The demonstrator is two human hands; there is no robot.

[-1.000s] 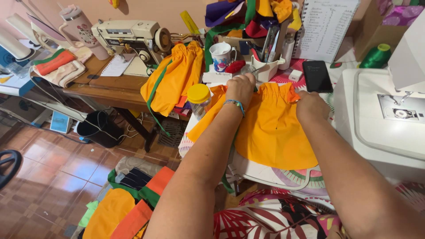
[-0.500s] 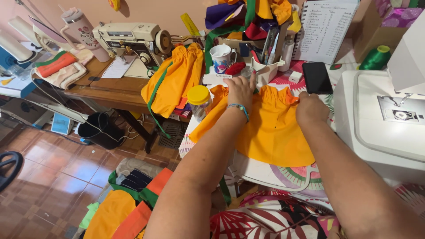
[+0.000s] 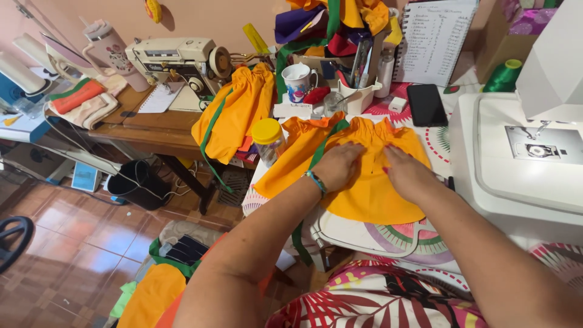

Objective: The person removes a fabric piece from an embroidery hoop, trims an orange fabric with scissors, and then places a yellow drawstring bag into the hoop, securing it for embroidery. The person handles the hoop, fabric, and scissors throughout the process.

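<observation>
Neither grip is closed: left hand (image 3: 336,165) and right hand (image 3: 408,172) both lie flat, palms down, side by side on the orange gathered garment (image 3: 364,188). The garment lies spread on the table (image 3: 446,149) directly beneath them, ruffled edge pointing away, green ribbon (image 3: 320,152) nearer the left hand.

You are sitting in a home sewing workshop. A white sewing machine (image 3: 534,140) is standing at your right, an older cream sewing machine (image 3: 176,58) is resting on the wooden table (image 3: 146,124), cut fabric pieces (image 3: 331,18) are piling up ahead, and a green thread cone (image 3: 503,76) is waiting nearby.
</observation>
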